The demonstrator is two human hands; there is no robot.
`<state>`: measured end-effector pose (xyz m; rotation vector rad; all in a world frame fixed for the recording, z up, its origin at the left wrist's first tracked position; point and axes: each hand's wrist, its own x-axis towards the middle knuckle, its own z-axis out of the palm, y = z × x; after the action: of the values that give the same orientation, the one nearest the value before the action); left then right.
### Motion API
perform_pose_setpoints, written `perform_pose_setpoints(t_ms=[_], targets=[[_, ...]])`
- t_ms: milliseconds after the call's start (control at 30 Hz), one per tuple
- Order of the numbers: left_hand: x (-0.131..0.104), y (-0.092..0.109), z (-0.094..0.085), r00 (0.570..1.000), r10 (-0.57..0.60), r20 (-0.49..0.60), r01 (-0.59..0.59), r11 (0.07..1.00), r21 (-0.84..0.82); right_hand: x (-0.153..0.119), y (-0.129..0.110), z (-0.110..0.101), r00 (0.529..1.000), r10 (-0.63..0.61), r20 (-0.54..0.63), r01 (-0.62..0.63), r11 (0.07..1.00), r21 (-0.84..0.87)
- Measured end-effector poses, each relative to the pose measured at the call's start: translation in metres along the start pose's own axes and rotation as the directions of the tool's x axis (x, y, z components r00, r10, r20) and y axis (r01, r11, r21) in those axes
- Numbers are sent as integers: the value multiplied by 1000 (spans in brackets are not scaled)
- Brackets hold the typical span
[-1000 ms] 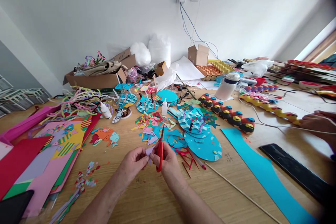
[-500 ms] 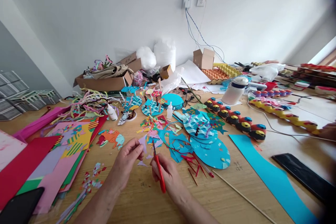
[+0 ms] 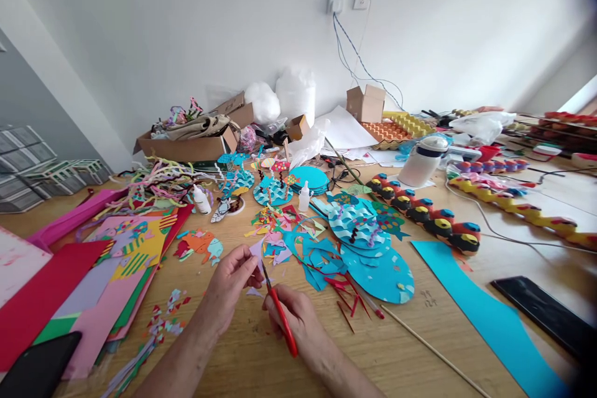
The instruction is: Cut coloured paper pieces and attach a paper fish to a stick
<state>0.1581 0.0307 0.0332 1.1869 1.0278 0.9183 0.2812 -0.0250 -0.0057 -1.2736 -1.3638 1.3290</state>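
Note:
Between the thumb and fingers of my left hand (image 3: 237, 280) is a small piece of lilac paper (image 3: 256, 249), its upper part sticking out. My right hand (image 3: 295, 317) grips red-handled scissors (image 3: 282, 311). Their dark blades point up and to the left, with the tips at the edge of the lilac paper. From here I cannot tell whether the blades are cutting into it. Small lilac scraps (image 3: 254, 291) lie on the table just beyond my hands. Blue paper offcuts (image 3: 319, 261) and red paper strips (image 3: 342, 289) spread to the right of them.
Coloured paper sheets (image 3: 88, 286) and a phone (image 3: 41, 364) lie at left. Paper fish (image 3: 198, 245) and a glue bottle (image 3: 305, 198) stand beyond my hands. Blue discs (image 3: 380, 273), painted egg-carton strips (image 3: 426, 217), a thin stick (image 3: 433, 348) and a black phone (image 3: 543, 311) occupy the right.
The scissors have shifted left and tilted toward the lilac paper, bringing their tips to it. My left hand has moved slightly right. A hand at the right edge is no longer visible.

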Motion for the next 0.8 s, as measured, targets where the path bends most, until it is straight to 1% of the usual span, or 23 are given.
perform_pose_setpoints(t_ms=[100,233,467,667,800], targets=[[1,-1,1,1000,-3,6,3,1000,10,0,0,0,1000,4,-2,-4,1000,2],[1,-2,1,1000,-14,-9,14,1000,16,-1,0,0,999,34,5,-34,998,57],[1,-4,2,999,-30,10,30,999,-16,2,4,2,999,35,1,-35,995,94],[1,-5,0,999,-31,17,31,999,-26,2,7,3,999,37,11,-38,994,102],[1,-4,1,999,-30,13,30,999,-35,2,11,3,1000,15,-8,-15,998,62]])
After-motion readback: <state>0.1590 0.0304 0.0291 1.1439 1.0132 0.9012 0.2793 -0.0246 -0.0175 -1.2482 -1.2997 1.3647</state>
